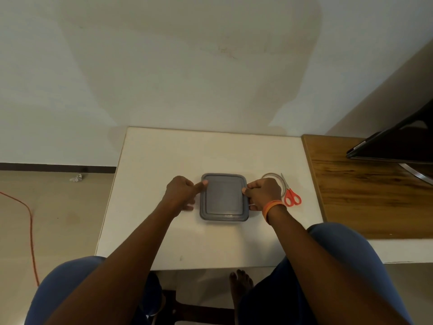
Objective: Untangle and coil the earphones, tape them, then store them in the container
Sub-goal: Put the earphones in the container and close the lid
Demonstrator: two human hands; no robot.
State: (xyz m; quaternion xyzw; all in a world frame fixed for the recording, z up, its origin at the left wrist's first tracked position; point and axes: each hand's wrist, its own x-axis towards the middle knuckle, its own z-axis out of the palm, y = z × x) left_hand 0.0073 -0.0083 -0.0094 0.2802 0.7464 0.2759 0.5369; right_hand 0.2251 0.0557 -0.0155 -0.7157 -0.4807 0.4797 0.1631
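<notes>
A square container with a grey lid (223, 198) sits in the middle of the white table (164, 160). My left hand (181, 192) grips its left side, thumb pressed on the lid's far left corner. My right hand (263, 193), with an orange band on the wrist, grips its right side, thumb on the lid's edge. The lid covers the container, so I cannot see inside. No earphones are in sight.
A roll of clear tape (273, 177) lies just beyond my right hand, with red-handled scissors (290, 194) beside it. A wooden surface (365, 191) with a dark screen (398, 141) adjoins on the right. An orange cable (29, 221) runs across the floor at left.
</notes>
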